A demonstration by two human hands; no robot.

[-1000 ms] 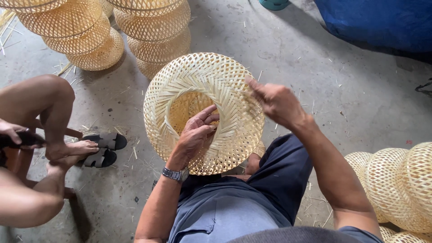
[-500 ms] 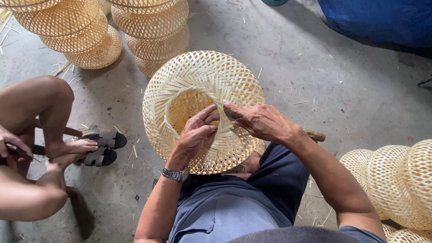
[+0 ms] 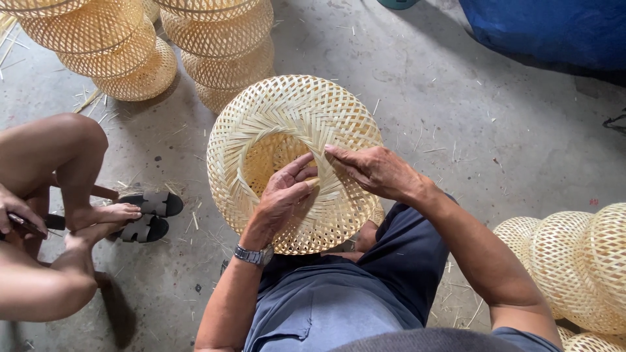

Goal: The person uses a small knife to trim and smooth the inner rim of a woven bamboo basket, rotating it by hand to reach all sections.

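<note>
Round pale woven bamboo shade point(image 3: 297, 160) sits centre on the lap. Right hand point(image 3: 378, 171) has come in from two o'clock — fingers now pressed flat on the weave. Left hand point(image 3: 282, 195) curls over the inner rim, pinching a strip.

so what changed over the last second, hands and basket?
The right hand came off the basket's outer right rim and moved left and inward, so its fingertips now press the weave at the inner opening, next to the left hand. The left hand stayed on the inner rim, and the basket kept its place on the lap. The other person's hand at far left dropped slightly.
</note>
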